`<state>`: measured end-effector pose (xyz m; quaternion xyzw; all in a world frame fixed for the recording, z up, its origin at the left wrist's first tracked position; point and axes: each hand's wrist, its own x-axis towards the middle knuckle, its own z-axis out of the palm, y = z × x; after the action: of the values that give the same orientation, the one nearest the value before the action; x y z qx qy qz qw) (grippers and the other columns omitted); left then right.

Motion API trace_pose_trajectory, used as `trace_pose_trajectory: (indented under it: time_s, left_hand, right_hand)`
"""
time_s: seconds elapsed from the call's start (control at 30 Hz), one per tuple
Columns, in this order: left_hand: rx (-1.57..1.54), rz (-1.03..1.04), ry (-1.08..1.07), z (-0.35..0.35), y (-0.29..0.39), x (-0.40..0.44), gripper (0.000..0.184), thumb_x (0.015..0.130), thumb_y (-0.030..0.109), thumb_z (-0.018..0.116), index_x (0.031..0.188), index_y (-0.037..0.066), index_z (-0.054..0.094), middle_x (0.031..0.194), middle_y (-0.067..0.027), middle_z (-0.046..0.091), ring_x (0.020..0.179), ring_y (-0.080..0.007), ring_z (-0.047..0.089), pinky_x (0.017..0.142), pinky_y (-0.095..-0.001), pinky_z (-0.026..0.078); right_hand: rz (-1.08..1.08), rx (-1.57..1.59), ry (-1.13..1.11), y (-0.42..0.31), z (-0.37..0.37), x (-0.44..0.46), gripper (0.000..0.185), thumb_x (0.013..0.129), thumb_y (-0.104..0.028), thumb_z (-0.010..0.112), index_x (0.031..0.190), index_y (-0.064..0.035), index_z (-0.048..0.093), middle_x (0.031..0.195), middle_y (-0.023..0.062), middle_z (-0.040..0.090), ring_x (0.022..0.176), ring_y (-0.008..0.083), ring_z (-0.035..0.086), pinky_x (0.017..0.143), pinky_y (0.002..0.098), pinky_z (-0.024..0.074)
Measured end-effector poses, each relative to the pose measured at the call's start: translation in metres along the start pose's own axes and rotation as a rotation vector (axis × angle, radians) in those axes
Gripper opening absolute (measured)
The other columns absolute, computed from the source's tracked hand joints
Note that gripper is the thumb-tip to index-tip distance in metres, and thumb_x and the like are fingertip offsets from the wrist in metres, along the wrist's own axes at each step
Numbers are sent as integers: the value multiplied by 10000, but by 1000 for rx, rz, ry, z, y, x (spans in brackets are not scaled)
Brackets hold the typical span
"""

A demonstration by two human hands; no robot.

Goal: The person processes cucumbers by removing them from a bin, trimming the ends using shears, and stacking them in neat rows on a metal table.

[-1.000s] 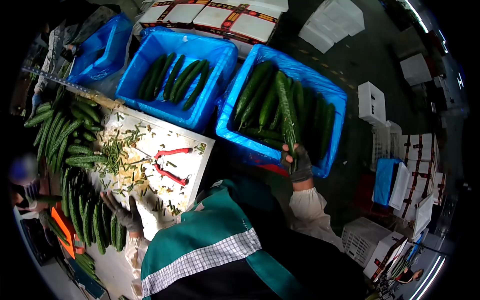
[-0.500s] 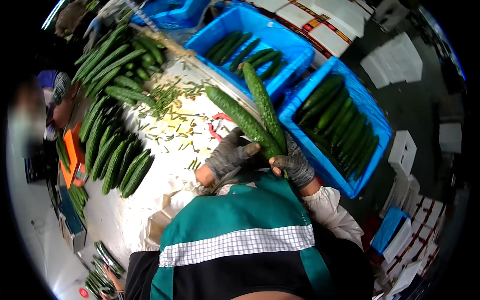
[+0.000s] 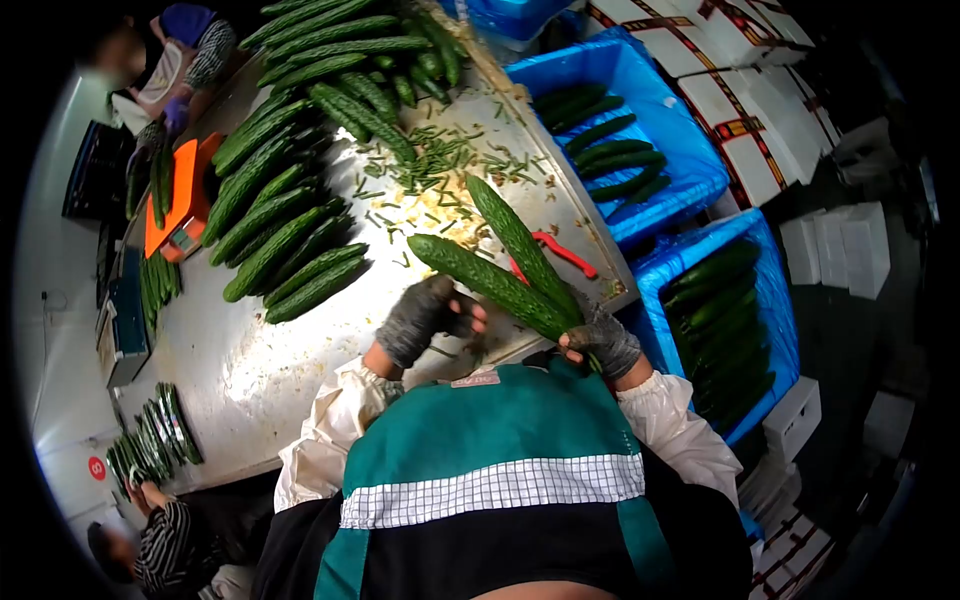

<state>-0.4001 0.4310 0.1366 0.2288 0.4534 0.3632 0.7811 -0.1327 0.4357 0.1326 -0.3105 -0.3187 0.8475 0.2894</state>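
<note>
Two long green cucumbers, one (image 3: 490, 275) lower and one (image 3: 515, 232) above it, form a V over the table's front edge. My right hand (image 3: 603, 343), in a grey fingerless glove, is closed round their near ends. My left hand (image 3: 425, 320), gloved alike, is beside them with curled fingers, apart from the cucumbers; whether it pinches anything small is unclear. Red-handled pliers or shears (image 3: 565, 255) lie partly hidden behind the cucumbers. Cut stem pieces (image 3: 440, 160) are scattered on the metal table (image 3: 240, 375).
Rows of cucumbers (image 3: 285, 240) lie at the left. Two blue-lined crates (image 3: 700, 185) with cucumbers stand at the right. An orange scale (image 3: 190, 195) is at the far left. Two people (image 3: 165, 535) are at the left edges. White boxes (image 3: 835, 245) stand beyond the crates.
My right hand lifted a cucumber from over the crate to the table's edge, where two cucumbers are now held. My left hand moved in, touched them, then drew back left. The view has turned left.
</note>
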Motion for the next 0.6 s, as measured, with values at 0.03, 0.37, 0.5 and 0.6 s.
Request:
trace_pose_trajectory:
  time_s: [0.03, 0.37, 0.5, 0.6]
  left_hand:
    - [13, 86, 144, -10, 7, -6, 307, 886, 309, 476, 762, 30, 449, 855, -232, 608, 729, -306, 625, 622, -365, 520]
    - [492, -2, 358, -50, 82, -2, 355, 893, 354, 470, 1102, 67, 496, 757, -80, 620, 552, -146, 589, 444, -231, 451]
    - [626, -1, 183, -46, 71, 26, 354, 883, 411, 470, 884, 63, 533, 673, -50, 584, 522, -140, 576, 433, -226, 437]
    - [562, 76, 212, -57, 63, 38, 350, 883, 397, 479, 785, 63, 516, 593, -39, 553, 491, -141, 567, 417, -227, 411]
  right_hand:
    - [10, -3, -17, -2, -1, 3, 789, 639, -142, 708, 1304, -25, 301, 957, 97, 539, 495, 102, 435, 395, 215, 369]
    - [317, -59, -177, -21, -1, 18, 870, 587, -127, 738, 1317, -19, 277, 994, 107, 540, 478, 97, 442, 384, 212, 363]
    - [360, -104, -137, -20, -3, 18, 882, 573, -119, 745, 1318, -26, 282, 1015, 109, 535, 479, 100, 442, 382, 212, 363]
    - [361, -126, -127, -19, -5, 16, 877, 572, -100, 740, 1319, -31, 287, 1027, 112, 530, 485, 103, 446, 381, 214, 366]
